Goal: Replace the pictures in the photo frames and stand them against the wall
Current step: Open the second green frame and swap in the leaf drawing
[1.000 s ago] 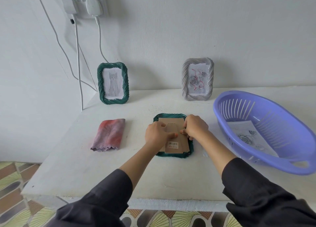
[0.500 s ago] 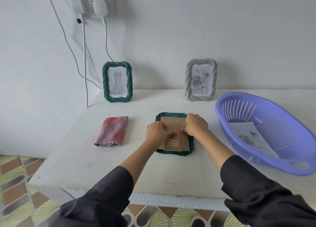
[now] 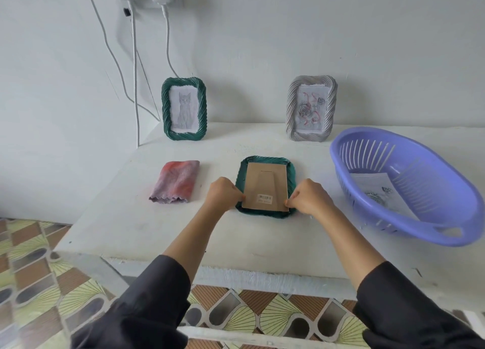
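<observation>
A dark green photo frame (image 3: 265, 162) lies face down in the middle of the white table (image 3: 236, 238), its brown cardboard back (image 3: 265, 186) facing up with a barcode sticker. My left hand (image 3: 223, 195) pinches the frame's lower left edge. My right hand (image 3: 308, 197) pinches its lower right edge. Against the wall stand a green frame (image 3: 183, 109) with a cat drawing and a grey frame (image 3: 311, 108) with a rose picture.
A purple plastic basket (image 3: 409, 233) at the right holds a loose printed picture (image 3: 378, 191). A folded pink-red cloth (image 3: 175, 182) lies left of the face-down frame. White cables (image 3: 135, 86) hang from a wall socket at the upper left.
Both hands slid off the middle of the cardboard back toward the frame's lower corners, uncovering the back. The view also shifted toward the table.
</observation>
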Action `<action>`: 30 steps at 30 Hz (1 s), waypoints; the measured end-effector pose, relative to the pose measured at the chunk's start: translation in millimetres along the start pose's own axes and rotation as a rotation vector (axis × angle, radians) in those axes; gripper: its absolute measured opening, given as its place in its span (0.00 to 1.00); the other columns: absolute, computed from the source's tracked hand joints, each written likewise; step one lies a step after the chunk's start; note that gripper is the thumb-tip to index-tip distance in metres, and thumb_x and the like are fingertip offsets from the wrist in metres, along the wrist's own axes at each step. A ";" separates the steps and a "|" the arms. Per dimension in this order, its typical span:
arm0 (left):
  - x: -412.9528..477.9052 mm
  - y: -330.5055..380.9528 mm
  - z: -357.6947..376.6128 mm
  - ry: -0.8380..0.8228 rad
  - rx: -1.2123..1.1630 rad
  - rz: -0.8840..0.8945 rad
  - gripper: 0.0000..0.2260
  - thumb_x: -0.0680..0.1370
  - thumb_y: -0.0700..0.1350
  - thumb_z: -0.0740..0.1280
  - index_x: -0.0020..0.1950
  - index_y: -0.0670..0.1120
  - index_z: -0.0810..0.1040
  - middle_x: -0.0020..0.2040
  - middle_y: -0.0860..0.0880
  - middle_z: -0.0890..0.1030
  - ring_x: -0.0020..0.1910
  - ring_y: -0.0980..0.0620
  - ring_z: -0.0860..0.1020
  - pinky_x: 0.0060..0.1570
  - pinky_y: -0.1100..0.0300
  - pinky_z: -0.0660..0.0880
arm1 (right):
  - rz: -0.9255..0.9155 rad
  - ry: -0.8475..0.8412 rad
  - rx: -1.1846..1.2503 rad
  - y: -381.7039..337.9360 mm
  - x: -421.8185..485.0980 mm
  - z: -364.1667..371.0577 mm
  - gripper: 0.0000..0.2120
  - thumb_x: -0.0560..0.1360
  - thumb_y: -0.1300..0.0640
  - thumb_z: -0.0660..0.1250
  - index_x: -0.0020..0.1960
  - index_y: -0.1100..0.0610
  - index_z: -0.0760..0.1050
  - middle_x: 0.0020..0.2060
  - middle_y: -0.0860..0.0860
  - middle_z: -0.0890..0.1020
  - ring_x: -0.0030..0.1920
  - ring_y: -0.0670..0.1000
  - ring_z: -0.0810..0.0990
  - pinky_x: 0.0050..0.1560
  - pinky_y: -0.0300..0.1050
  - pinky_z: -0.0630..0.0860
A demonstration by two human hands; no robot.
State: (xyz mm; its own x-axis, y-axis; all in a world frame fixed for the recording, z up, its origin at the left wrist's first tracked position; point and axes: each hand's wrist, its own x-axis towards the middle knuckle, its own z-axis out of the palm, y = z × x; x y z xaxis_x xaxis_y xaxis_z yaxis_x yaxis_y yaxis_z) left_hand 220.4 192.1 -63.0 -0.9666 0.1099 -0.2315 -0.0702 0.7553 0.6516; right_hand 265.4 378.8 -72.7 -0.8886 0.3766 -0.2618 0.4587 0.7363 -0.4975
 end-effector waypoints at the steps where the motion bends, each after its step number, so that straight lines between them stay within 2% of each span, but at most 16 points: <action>1: -1.2 -1.4 1.3 0.000 -0.024 0.001 0.08 0.71 0.39 0.69 0.47 0.38 0.83 0.30 0.47 0.76 0.26 0.53 0.69 0.26 0.64 0.67 | 0.003 0.011 0.006 -0.4 -2.3 1.4 0.15 0.68 0.54 0.71 0.51 0.61 0.77 0.47 0.58 0.81 0.42 0.57 0.78 0.41 0.43 0.71; 4: -2.1 -4.3 1.2 -0.007 -0.105 0.005 0.07 0.71 0.37 0.70 0.46 0.37 0.84 0.37 0.43 0.79 0.27 0.52 0.72 0.30 0.64 0.72 | 0.013 0.017 0.063 -1.0 -4.7 4.3 0.14 0.68 0.54 0.72 0.49 0.61 0.78 0.47 0.58 0.82 0.47 0.58 0.80 0.41 0.42 0.71; 9: -4.5 -5.8 -1.9 -0.050 -0.177 0.000 0.07 0.70 0.36 0.71 0.47 0.36 0.83 0.30 0.51 0.76 0.27 0.54 0.73 0.21 0.73 0.69 | 0.032 0.007 0.195 -1.2 -13.6 1.9 0.11 0.67 0.59 0.73 0.47 0.63 0.81 0.47 0.58 0.83 0.48 0.56 0.81 0.43 0.41 0.71; 12: -6.7 -5.9 -4.5 -0.071 -0.188 0.011 0.08 0.70 0.35 0.72 0.47 0.36 0.83 0.30 0.51 0.75 0.27 0.55 0.73 0.18 0.75 0.66 | 0.010 -0.015 0.214 0.1 -21.8 -0.6 0.13 0.66 0.61 0.74 0.48 0.66 0.81 0.50 0.59 0.83 0.48 0.58 0.80 0.43 0.39 0.67; 15: -7.4 -7.5 -4.4 -0.077 -0.167 0.029 0.07 0.70 0.35 0.72 0.47 0.36 0.83 0.29 0.52 0.74 0.28 0.57 0.72 0.16 0.75 0.62 | -0.017 -0.022 0.229 0.4 -27.4 -0.7 0.13 0.66 0.61 0.76 0.49 0.62 0.81 0.50 0.55 0.83 0.45 0.50 0.75 0.44 0.38 0.67; 19: -6.8 -8.0 -2.7 -0.074 -0.175 0.040 0.08 0.68 0.34 0.73 0.46 0.35 0.83 0.29 0.52 0.75 0.29 0.56 0.72 0.27 0.66 0.68 | -0.028 0.015 0.258 3.0 -31.3 1.9 0.13 0.67 0.59 0.76 0.50 0.61 0.82 0.47 0.55 0.83 0.44 0.49 0.76 0.44 0.39 0.68; 22: -4.3 -10.1 -2.8 -0.073 -0.203 0.009 0.07 0.67 0.35 0.74 0.43 0.36 0.83 0.31 0.46 0.77 0.31 0.48 0.74 0.31 0.62 0.71 | -0.017 0.055 0.232 5.3 -34.3 3.7 0.04 0.67 0.57 0.76 0.39 0.56 0.82 0.39 0.52 0.82 0.42 0.52 0.78 0.42 0.41 0.71; 24: -2.0 -11.4 -3.1 -0.060 -0.204 -0.004 0.04 0.67 0.36 0.74 0.38 0.36 0.83 0.34 0.41 0.79 0.34 0.46 0.75 0.37 0.56 0.77 | -0.013 0.076 0.188 4.8 -35.9 4.9 0.06 0.67 0.55 0.75 0.34 0.53 0.80 0.35 0.51 0.80 0.40 0.53 0.78 0.42 0.41 0.71; 27: 0.5 -12.7 -3.4 -0.069 -0.203 -0.009 0.05 0.66 0.35 0.73 0.32 0.39 0.80 0.38 0.40 0.80 0.36 0.46 0.76 0.49 0.50 0.79 | -0.002 0.088 0.140 1.3 -38.7 5.8 0.06 0.68 0.54 0.74 0.36 0.55 0.81 0.36 0.52 0.81 0.41 0.54 0.79 0.43 0.41 0.71; 30: -0.6 -13.2 -5.5 -0.100 -0.209 0.002 0.03 0.66 0.34 0.74 0.34 0.40 0.81 0.36 0.41 0.80 0.37 0.46 0.77 0.51 0.51 0.79 | -0.012 0.083 0.160 0.5 -38.6 5.6 0.05 0.68 0.56 0.74 0.38 0.58 0.82 0.41 0.54 0.84 0.45 0.55 0.81 0.46 0.44 0.74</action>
State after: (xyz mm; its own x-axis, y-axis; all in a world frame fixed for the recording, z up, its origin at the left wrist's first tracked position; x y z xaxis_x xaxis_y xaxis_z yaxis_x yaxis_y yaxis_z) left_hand 220.6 178.4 -67.4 -0.9384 0.1827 -0.2933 -0.1276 0.6056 0.7855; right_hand 300.0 361.5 -67.5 -0.8885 0.4182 -0.1888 0.4367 0.6446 -0.6275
